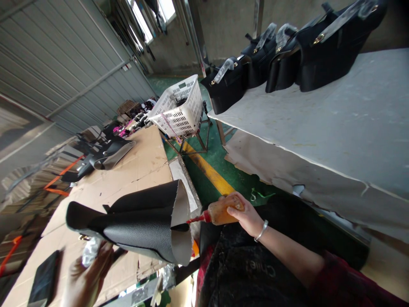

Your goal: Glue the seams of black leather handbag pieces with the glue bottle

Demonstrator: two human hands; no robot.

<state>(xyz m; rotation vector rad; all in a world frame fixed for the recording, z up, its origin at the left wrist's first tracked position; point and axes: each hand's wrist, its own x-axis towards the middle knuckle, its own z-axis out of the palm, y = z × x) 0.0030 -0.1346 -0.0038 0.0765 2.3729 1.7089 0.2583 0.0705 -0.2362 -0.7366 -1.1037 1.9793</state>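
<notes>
A black leather bag piece (140,226) with a pale inner lining lies on its side above the cardboard-covered table (143,166), its open edge facing right. My left hand (91,268) is closed round the plastic-wrapped strap (91,251) at the bag's lower left. In my right hand (244,213) is a squeeze bottle (223,211) of amber liquid, held sideways. Its red nozzle (198,218) points left, with the tip at the open edge of the bag, by a small dark flap.
Several black bags (332,51) stand on a pale covered table (345,115) at the right. A white basket (182,111) rests on a metal stand ahead. On the cardboard lie another black piece (111,153) and a phone (44,277).
</notes>
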